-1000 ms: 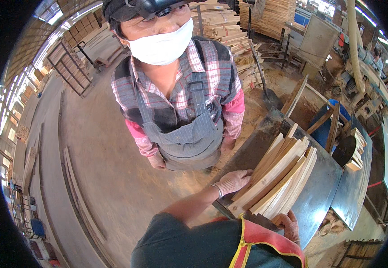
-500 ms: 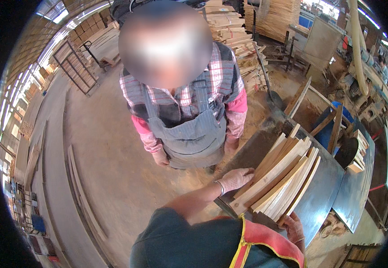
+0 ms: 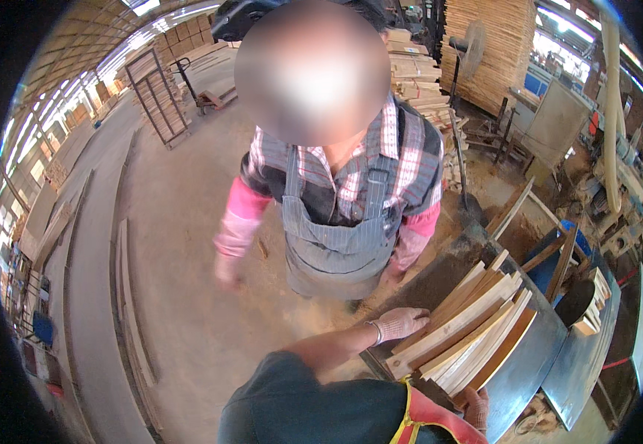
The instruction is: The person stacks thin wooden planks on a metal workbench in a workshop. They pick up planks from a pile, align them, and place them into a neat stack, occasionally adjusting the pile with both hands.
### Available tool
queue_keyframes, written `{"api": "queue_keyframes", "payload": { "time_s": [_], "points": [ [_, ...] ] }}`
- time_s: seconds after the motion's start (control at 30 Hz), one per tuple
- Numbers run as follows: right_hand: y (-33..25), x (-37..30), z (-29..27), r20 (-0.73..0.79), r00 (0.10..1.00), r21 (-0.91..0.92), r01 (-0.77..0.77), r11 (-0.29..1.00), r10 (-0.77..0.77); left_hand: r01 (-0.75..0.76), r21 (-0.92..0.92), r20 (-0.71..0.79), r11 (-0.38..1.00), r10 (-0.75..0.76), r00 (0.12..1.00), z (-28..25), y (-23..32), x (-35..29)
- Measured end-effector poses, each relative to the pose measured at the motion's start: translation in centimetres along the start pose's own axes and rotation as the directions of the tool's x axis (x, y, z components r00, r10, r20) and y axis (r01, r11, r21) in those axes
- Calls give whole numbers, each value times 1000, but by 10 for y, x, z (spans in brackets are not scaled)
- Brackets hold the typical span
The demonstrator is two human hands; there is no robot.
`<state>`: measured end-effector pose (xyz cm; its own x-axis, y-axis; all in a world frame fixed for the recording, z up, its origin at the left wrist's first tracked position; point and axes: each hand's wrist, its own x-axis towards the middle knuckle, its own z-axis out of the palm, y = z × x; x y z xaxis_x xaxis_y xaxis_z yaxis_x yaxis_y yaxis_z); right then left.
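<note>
Several curved wooden strips (image 3: 454,329) lie side by side in a bundle on a dark metal tabletop (image 3: 526,370). My left hand (image 3: 401,324), in a pale knitted glove, rests against the bundle's left side with its fingers stretched out. At the near right end, my right hand (image 3: 477,407), gloved too and partly hidden by my shoulder and vest, grips the end of the outermost strip (image 3: 505,349). That strip leans outward and shows a broad orange-brown face.
A person in a plaid shirt and grey apron (image 3: 336,248) stands just across from me. To the right are a blue barrel (image 3: 551,259), short wood pieces (image 3: 595,303) and machinery. Stacked boards (image 3: 417,70) and a pallet jack (image 3: 206,100) stand farther back.
The outermost strip has tilted outward at my right hand. My left hand stays on the bundle. The person's arm on the left has swung outward, and my view has shifted.
</note>
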<state>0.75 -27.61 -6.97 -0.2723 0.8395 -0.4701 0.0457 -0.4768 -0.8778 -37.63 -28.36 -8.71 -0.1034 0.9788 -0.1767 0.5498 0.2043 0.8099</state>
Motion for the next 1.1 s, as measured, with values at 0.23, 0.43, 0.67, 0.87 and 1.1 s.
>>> {"api": "queue_keyframes", "payload": {
  "time_s": [0.23, 0.43, 0.67, 0.87, 1.1],
  "points": [
    [11, 3, -9, -66, 996, 175, 66, 982, -55, -94, 44, 0, 995, 94, 996, -3, 11, 1],
    [-28, -39, -29, -131, 991, 368, 38, 929, 12, -2, 117, 26, 993, -1, 1000, 1, -12, 8],
    [-44, -86, -29, -29, 995, 639, 93, 763, -96, 122, -603, 79, 788, -93, 993, 14, -98, 32],
    [-35, -102, -75, -364, 927, 506, 282, 816, -95, 200, -472, 158, 858, -141, 977, 12, -17, 23],
    [-37, -81, -176, -458, 889, 427, 243, 871, -24, 232, -514, 138, 826, -187, 973, 13, 16, 8]
  ]
}}
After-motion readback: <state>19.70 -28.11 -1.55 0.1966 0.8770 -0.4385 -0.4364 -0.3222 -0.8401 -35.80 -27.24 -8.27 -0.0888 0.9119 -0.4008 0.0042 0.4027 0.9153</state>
